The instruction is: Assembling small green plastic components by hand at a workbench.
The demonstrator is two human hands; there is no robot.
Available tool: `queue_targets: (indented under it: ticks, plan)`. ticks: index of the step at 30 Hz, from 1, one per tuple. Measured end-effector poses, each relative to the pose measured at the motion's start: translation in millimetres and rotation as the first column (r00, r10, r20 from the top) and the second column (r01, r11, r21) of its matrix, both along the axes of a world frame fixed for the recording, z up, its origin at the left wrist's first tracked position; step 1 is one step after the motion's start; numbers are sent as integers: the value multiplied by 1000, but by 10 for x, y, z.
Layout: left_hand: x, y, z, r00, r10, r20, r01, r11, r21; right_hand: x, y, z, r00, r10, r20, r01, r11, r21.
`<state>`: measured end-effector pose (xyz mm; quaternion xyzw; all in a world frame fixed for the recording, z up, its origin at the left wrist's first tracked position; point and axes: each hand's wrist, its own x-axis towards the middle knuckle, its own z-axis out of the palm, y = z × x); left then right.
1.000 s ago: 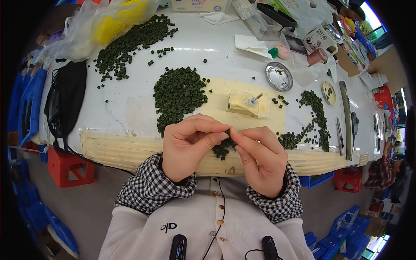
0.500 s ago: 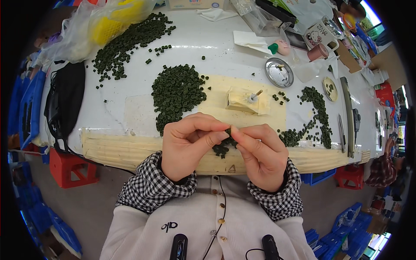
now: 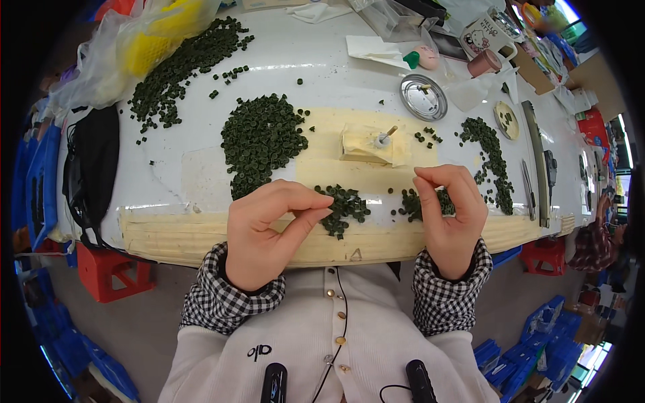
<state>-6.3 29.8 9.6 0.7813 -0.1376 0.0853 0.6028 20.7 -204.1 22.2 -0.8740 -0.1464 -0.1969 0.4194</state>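
Observation:
My left hand (image 3: 269,228) is over the table's near edge, thumb and forefinger pinched at the left side of a small heap of dark green ring-like parts (image 3: 348,209). Anything between its fingertips blends with the heap and is too small to make out. Farther right, my right hand (image 3: 457,218) is raised over another heap of such parts (image 3: 411,203), partly hiding it. Its thumb and forefinger tips are drawn close together; whatever they hold, if anything, does not show. Beyond the hands is a tape-covered block (image 3: 366,148) with a thin upright pin (image 3: 384,139).
A large pile of green parts (image 3: 262,141) lies left of the block, another pile (image 3: 191,60) farther back. More parts (image 3: 494,158) trail at right near tweezers (image 3: 528,188). A round metal dish (image 3: 423,97), mug (image 3: 489,37) and black cloth (image 3: 97,161) also lie around.
My hands were together, pinching a small dark green part between them. They have parted: the right moved right and up, the left slightly left. The heap between them now shows.

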Motion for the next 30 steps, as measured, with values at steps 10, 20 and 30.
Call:
queue_targets:
  ticks: [10, 20, 30]
  plan:
    - [-61, 48, -16, 996, 87, 2, -83, 945, 316, 27, 42, -118, 990, 129, 57, -93, 902, -422]
    - [37, 335, 83, 943, 207, 259, -324, 740, 589, -100, 118, -94, 999, 34, -39, -36, 997, -66]
    - [57, 244, -5, 944, 191, 269, -321, 714, 622, -149, 180, -61, 993, 120, -14, -120, 992, -30]
